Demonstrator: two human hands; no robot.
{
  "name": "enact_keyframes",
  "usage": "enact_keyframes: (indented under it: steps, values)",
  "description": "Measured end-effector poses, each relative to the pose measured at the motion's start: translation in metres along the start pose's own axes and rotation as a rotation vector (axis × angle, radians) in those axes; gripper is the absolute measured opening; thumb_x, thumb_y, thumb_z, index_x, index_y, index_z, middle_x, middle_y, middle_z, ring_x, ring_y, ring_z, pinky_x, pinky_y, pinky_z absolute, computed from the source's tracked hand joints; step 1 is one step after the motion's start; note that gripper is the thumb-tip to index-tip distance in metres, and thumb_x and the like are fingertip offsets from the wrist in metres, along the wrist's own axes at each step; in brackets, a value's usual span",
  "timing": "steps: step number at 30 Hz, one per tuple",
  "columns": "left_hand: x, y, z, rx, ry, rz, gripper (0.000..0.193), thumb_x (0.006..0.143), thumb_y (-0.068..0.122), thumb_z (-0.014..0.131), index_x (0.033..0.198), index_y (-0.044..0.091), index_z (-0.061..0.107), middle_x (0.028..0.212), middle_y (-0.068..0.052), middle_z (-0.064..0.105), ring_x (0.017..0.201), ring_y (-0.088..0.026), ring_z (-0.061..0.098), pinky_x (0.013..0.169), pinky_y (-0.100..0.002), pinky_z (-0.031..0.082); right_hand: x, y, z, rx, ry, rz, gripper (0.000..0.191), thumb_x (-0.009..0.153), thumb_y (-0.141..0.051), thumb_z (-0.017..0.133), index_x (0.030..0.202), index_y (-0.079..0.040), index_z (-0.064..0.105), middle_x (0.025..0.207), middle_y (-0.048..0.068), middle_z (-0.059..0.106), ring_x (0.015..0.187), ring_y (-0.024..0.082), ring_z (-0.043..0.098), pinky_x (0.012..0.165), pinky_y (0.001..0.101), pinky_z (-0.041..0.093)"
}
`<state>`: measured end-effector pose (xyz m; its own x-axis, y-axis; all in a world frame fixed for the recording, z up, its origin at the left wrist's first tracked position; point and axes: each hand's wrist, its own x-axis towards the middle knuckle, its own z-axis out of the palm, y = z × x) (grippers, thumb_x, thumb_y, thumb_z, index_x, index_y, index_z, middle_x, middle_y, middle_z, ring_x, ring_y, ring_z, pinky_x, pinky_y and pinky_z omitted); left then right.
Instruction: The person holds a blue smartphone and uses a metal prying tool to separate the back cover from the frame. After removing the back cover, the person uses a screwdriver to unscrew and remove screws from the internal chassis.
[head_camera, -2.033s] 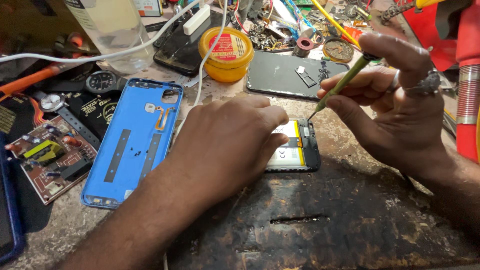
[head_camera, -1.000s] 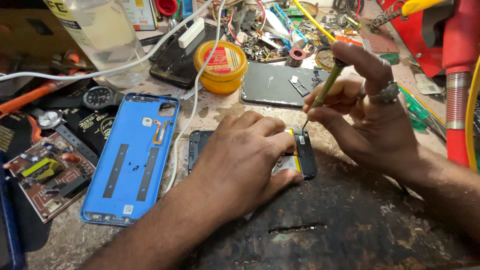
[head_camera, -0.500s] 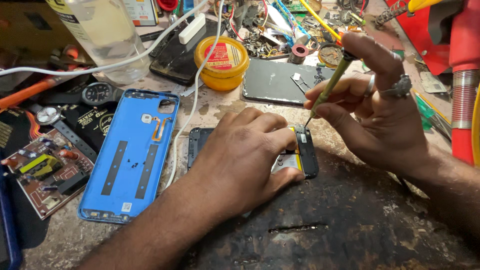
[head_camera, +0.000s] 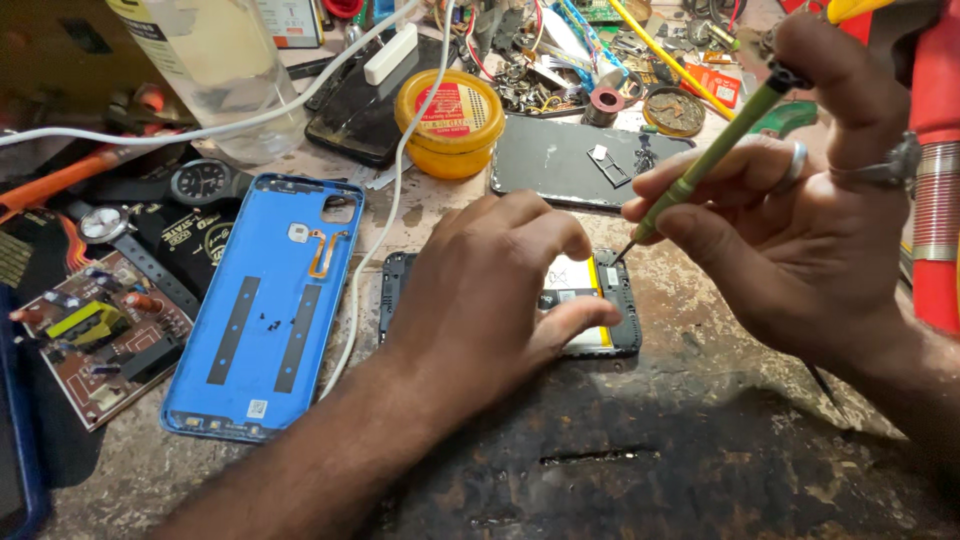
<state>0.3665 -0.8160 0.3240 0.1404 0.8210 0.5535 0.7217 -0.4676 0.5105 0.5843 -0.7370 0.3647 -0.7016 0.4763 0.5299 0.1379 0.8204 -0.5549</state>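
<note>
my left hand (head_camera: 480, 300) still pins the opened black phone (head_camera: 600, 300) flat; my right hand (head_camera: 800, 220) pinches the green screwdriver (head_camera: 710, 160), tip at its far right edge, now steeper.

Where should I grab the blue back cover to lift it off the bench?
Probably by its long right edge. The blue back cover lies flat, inner side up, its raised rim giving fingers a lip. Come from above, beside the white cable; the circuit board crowds the left side.
</note>
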Motion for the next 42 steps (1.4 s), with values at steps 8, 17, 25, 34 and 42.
enact_keyframes:
  steps: [8,17,25,34,42]
  values:
    - [0.001,0.006,0.004,-0.163,-0.027,-0.126,0.017,0.084,0.029,0.079,0.088,0.013,0.08,0.086,-0.005,0.073,0.084,-0.025,0.071,0.077,-0.042,0.053,-0.001,-0.009,0.003,0.052,0.034,0.007,0.088,0.098,0.009,0.065,0.156,-0.025,0.009,0.112,0.024,0.069,0.104,0.027,0.076,0.092,0.0419,0.065]
    - [-0.004,-0.012,-0.096,0.635,-0.302,-0.687,0.014,0.088,0.029,0.069,0.096,0.018,0.073,0.079,-0.009,0.071,0.073,-0.029,0.071,0.067,-0.045,0.055,0.002,0.004,-0.017,-0.1,0.046,0.24,0.085,0.092,-0.002,0.074,0.158,-0.013,0.021,0.093,0.016,0.069,0.086,0.02,0.072,0.075,0.0342,0.062]
    - [-0.009,-0.011,-0.117,0.796,-0.515,-1.024,0.022,0.089,0.036,0.076,0.107,0.024,0.081,0.074,0.0,0.076,0.069,-0.015,0.074,0.069,-0.033,0.055,0.0,0.009,-0.014,-0.013,0.06,0.287,0.075,0.094,-0.001,0.072,0.153,-0.012,0.028,0.094,0.016,0.072,0.088,0.019,0.076,0.075,0.0314,0.065]
    - [0.001,0.003,-0.111,0.735,-0.417,-0.879,0.032,0.096,0.054,0.065,0.11,0.027,0.078,0.08,-0.006,0.075,0.079,-0.024,0.072,0.07,-0.041,0.055,-0.009,0.02,0.0,-0.174,0.007,0.061,0.075,0.098,-0.003,0.075,0.154,-0.013,0.026,0.11,0.018,0.075,0.106,0.023,0.078,0.09,0.0345,0.065]
    - [-0.007,-0.005,-0.047,0.205,-0.139,0.091,0.06,0.074,0.053,0.081,0.111,0.006,0.073,0.124,-0.015,0.067,0.114,-0.037,0.062,0.096,-0.049,0.049,-0.005,0.015,0.003,-0.249,0.027,0.004,0.075,0.096,-0.005,0.08,0.149,-0.014,0.028,0.105,0.015,0.074,0.101,0.021,0.079,0.087,0.0335,0.063]
